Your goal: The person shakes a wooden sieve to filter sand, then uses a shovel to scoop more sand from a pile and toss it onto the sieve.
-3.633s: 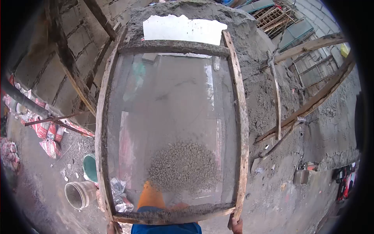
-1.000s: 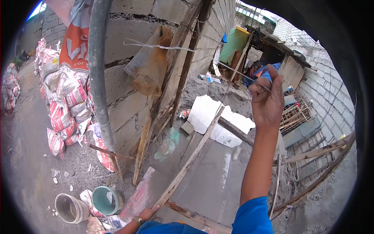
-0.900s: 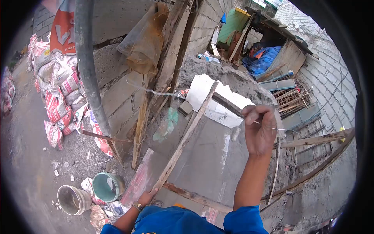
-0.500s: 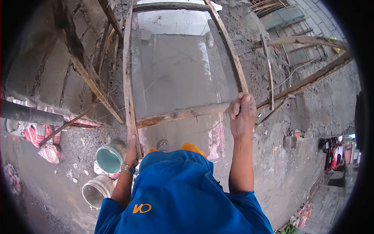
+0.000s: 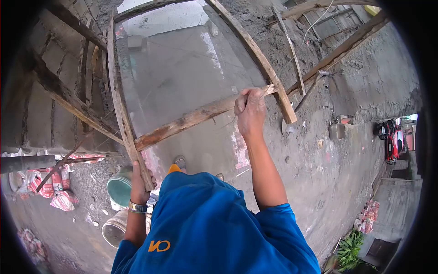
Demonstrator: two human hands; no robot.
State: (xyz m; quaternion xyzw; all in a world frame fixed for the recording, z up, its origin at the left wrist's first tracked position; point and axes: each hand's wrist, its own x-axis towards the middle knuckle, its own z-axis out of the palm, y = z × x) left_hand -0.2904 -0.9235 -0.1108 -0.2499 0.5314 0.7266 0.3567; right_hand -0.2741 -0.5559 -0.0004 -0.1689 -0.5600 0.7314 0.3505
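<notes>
A wooden frame of rough poles stands before me, with two long side rails and a crossbar between them. My left hand is wrapped round the lower end of the left rail; a metal watch is on that wrist. Dusty and curled, my right hand closes on the crossbar near its right end. The free lower end of the right rail sticks out beyond that hand. Between the rails, a smooth grey surface shows.
Left of my left hand are a green bucket and a pale bucket. Red and white sacks lie farther left. Slanting poles stand at the left, another pole at the right. A red vehicle is far right.
My right hand has shifted left, from the lower end of the right rail onto the crossbar. My left hand still holds the left rail. The view has turned, and the frame appears farther left and tilted.
</notes>
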